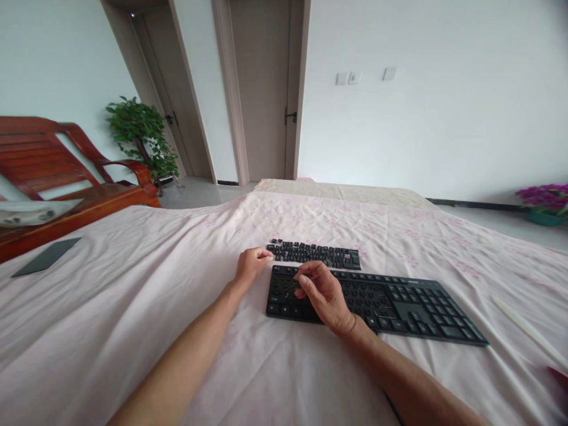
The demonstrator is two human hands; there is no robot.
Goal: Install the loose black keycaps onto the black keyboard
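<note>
A black keyboard (399,305) lies on a pale pink cloth (177,284), with many key slots bare on its left part. Behind it, loose black keycaps (319,254) are laid out in rows. My left hand (251,266) rests at the left end of those rows, its fingers pinched together at a keycap. My right hand (323,293) hovers over the keyboard's left part with fingers curled in a pinch; what they hold is too small to name.
A dark flat tablet-like slab (47,256) lies at the far left of the cloth. A wooden bench (66,183) and a potted plant (139,133) stand left. A white stick (528,331) lies at the right. Purple flowers (544,198) sit far right.
</note>
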